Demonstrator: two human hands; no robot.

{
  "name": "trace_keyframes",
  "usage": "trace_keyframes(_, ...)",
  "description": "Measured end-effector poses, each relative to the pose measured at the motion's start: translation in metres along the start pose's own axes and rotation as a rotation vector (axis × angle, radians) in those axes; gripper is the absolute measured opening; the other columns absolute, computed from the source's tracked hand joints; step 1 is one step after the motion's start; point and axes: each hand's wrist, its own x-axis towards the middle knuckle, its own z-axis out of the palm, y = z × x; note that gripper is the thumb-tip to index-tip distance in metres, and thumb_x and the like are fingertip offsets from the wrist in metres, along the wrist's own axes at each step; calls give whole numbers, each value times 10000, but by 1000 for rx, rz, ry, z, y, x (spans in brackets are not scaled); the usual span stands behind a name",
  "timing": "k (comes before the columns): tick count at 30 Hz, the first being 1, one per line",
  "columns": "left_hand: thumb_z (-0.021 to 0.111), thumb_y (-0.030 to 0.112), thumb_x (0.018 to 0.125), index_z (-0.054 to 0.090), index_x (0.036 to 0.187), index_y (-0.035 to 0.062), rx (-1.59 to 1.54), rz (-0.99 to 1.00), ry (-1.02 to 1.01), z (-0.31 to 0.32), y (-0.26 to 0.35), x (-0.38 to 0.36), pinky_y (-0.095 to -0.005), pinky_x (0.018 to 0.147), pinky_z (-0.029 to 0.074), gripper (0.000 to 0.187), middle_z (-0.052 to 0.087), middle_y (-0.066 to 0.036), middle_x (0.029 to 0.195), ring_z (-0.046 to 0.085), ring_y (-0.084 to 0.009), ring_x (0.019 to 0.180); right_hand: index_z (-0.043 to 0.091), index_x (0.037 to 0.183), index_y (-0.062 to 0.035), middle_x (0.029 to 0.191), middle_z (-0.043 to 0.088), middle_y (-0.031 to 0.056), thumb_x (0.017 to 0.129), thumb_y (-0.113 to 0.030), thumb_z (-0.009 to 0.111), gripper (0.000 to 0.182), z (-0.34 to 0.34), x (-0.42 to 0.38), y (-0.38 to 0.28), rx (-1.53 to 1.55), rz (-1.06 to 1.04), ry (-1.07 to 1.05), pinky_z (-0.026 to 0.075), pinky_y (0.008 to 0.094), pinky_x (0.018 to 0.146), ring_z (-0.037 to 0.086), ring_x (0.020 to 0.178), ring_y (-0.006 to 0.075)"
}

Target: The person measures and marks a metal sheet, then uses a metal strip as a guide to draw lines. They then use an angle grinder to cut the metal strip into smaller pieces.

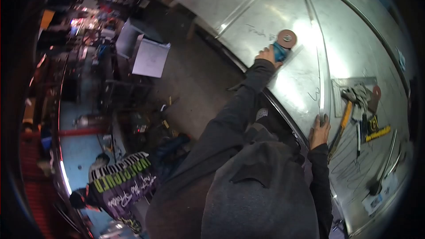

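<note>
My left hand (267, 56) is closed around a teal angle grinder (280, 52) with a reddish-brown disc (287, 38) facing up. The grinder is over the metal sheet table (292, 84), left of a long narrow metal strip (322, 57). My right hand (319, 132) grips the near end of that strip, its fingers around the edges. The strip runs away from me across the shiny sheet, which bears dark handwritten marks.
Right of the strip lie a hammer (343, 126), gloves (359, 99), a square metal plate (338, 98), a tape measure (374, 126) and a marker (358, 139). Clamp-like metal tools (380, 181) lie farther right. Another person (119, 181) bends over at the lower left. A boxy sheet-metal piece (151, 57) stands beyond.
</note>
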Motion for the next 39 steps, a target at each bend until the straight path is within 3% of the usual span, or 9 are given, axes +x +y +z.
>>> trace_keyframes(5, 812, 475, 578, 451, 1243, 13, -212, -58, -113, -10, -16, 2, -398, 824, 496, 887, 613, -208, 1046, 618, -326, 953, 529, 1212, -50, 1335, 389, 170, 740, 65, 497, 487, -7, 17, -5, 171, -213, -184, 390, 418, 997, 419, 1169, 370)
trace_keyframes(9, 793, 541, 620, 577, 1099, -18, -1022, 41, -230, 14, -70, -37, -297, 760, 500, 767, 653, -111, 939, 628, -177, 846, 594, 1152, -204, 1305, 455, 87, 774, -81, 500, 409, -15, 42, 20, -88, -736, -287, 399, 382, 992, 457, 1165, 298)
trace_keyframes(12, 484, 474, 915, 511, 1156, -36, -1750, -21, -542, 36, -115, -86, -366, 667, 565, 565, 645, -161, 909, 660, -247, 732, 598, 1142, -182, 1223, 484, 102, 784, -101, 540, 372, -33, 55, 3, -129, -832, -410, 442, 365, 927, 482, 1120, 288)
trace_keyframes(18, 442, 620, 853, 410, 1262, -62, -2009, -32, -553, 27, -203, -196, -417, 767, 551, 795, 576, -245, 1111, 633, -326, 937, 651, 1078, -136, 1172, 478, 156, 771, -187, 621, 313, 5, 85, -26, -96, -941, -675, 463, 367, 873, 483, 1077, 300)
trace_keyframes(21, 444, 645, 836, 425, 1248, -60, -1942, -82, -379, 4, -230, -229, -407, 791, 539, 817, 564, -224, 1142, 622, -306, 967, 657, 983, -92, 1198, 472, 176, 761, -289, 634, 298, 19, 99, -63, -128, -1102, -616, 414, 398, 945, 469, 1109, 314)
trace_keyframes(25, 455, 641, 839, 450, 1216, -56, -1737, -272, -165, 86, -286, -278, -377, 776, 530, 793, 588, -196, 1096, 625, -274, 949, 592, 1002, -86, 1033, 576, 169, 784, -357, 602, 348, 77, 138, -131, -152, -1221, -382, 352, 449, 999, 532, 1038, 312)
trace_keyframes(31, 486, 698, 786, 480, 1167, -57, -2083, -357, 83, -28, -272, -297, -365, 712, 540, 847, 632, -195, 937, 650, -269, 818, 511, 1135, -103, 797, 645, 115, 854, -283, 551, 336, 133, 217, -272, -114, -1273, -365, 511, 417, 704, 640, 724, 295)
trace_keyframes(37, 562, 671, 764, 428, 1218, -60, -1825, -447, 214, -35, -264, -293, -378, 806, 517, 871, 602, -189, 1024, 627, -274, 909, 509, 1160, -132, 741, 634, 167, 905, -151, 434, 267, 94, 250, -403, -261, -1135, -277, 507, 427, 537, 637, 629, 331)
trace_keyframes(39, 742, 496, 712, 449, 1226, -40, -1345, -376, 454, -15, -259, -287, -368, 892, 458, 798, 570, -177, 1139, 575, -273, 1038, 530, 1143, -94, 765, 642, 174, 921, -179, 408, 268, 77, 269, -425, -257, -1012, -230, 517, 435, 575, 643, 661, 350)
